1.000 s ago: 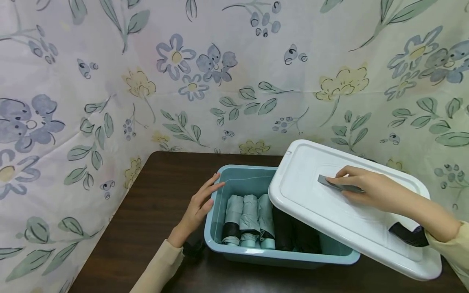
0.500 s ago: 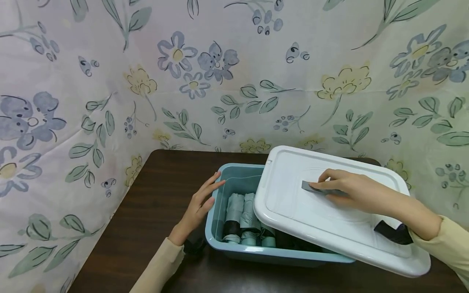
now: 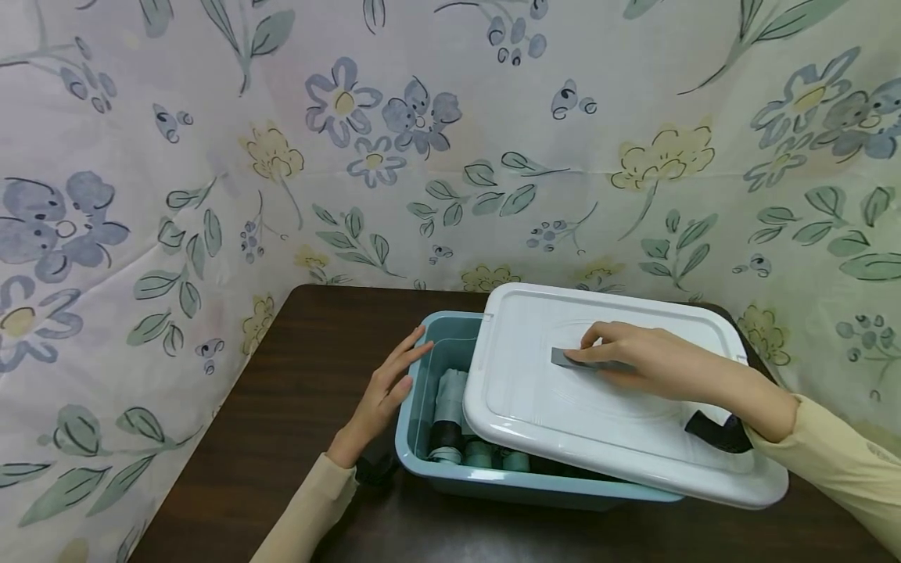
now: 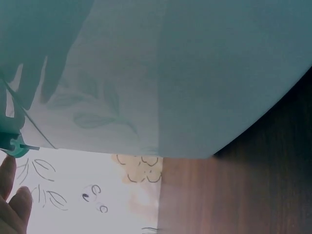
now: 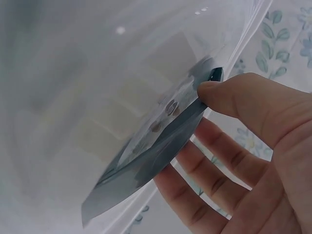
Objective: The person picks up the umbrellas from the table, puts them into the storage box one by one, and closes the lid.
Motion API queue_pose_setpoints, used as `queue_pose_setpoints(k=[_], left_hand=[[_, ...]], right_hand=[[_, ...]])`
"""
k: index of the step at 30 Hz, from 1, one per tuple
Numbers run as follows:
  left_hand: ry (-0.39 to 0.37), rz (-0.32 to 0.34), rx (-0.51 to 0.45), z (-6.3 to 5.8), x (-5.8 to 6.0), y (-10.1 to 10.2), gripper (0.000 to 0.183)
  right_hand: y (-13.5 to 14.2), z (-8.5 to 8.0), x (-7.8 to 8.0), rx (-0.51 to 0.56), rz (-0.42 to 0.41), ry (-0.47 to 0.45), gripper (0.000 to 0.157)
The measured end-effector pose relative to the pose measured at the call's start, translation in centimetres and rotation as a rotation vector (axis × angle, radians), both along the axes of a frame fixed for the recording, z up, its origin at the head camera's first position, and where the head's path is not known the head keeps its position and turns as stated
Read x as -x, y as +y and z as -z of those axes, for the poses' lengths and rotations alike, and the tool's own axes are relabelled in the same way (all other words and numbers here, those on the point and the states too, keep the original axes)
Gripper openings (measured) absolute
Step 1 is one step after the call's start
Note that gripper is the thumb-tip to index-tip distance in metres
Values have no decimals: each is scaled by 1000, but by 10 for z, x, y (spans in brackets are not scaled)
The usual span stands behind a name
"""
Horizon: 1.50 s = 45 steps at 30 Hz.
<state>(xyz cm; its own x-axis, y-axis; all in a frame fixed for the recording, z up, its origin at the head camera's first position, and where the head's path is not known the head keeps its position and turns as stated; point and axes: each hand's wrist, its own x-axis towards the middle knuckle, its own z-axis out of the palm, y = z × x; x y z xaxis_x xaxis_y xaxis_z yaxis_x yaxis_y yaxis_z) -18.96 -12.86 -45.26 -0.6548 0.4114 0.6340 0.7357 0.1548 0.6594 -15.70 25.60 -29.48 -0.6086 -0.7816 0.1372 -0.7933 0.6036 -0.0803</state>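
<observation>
A light-blue storage bin (image 3: 521, 493) stands on the dark wooden table. My left hand (image 3: 376, 403) touches the bin's left rim with its fingers extended; in the left wrist view its fingers (image 4: 22, 202) are at the edge of the bluish wall. My right hand (image 3: 655, 363) pinches the grey handle (image 5: 156, 168) on top of a white lid (image 3: 521, 399), thumb on one side and fingers on the other. Skewed, the lid covers most of the bin and overhangs its right end. A grey-green rolled bundle (image 3: 450, 391) with a black band shows at left; other bundles are mostly hidden.
The brown tabletop (image 3: 338, 344) extends left of the bin and in front of it. Behind and to the left hangs a floral cloth (image 3: 479, 117). A black piece (image 3: 718, 432) shows beside the right wrist, over the lid.
My right hand has carried the lid leftward over the bin, and more of the bundles are now covered. The left hand has stayed at the left rim.
</observation>
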Motion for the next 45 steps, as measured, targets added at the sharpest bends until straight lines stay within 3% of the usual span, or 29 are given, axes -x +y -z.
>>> queue_pose_setpoints(k=[13,26,39,45], left_hand=[[6,-34,46,-4,-2,-5,58],[-33,1,27,-12,-5,-4,72],[-101,86,38,-11,-5,-11,67],[-94,105,58,-9,-5,-14,69]], right_hand=[[-36,0,3,-72,-22,-67,46],[-63,1,7,-87,-60,-148,45],[-80,8,8,-111,-69,-162,43],[-81,11,6,-111,-63,-160,43]])
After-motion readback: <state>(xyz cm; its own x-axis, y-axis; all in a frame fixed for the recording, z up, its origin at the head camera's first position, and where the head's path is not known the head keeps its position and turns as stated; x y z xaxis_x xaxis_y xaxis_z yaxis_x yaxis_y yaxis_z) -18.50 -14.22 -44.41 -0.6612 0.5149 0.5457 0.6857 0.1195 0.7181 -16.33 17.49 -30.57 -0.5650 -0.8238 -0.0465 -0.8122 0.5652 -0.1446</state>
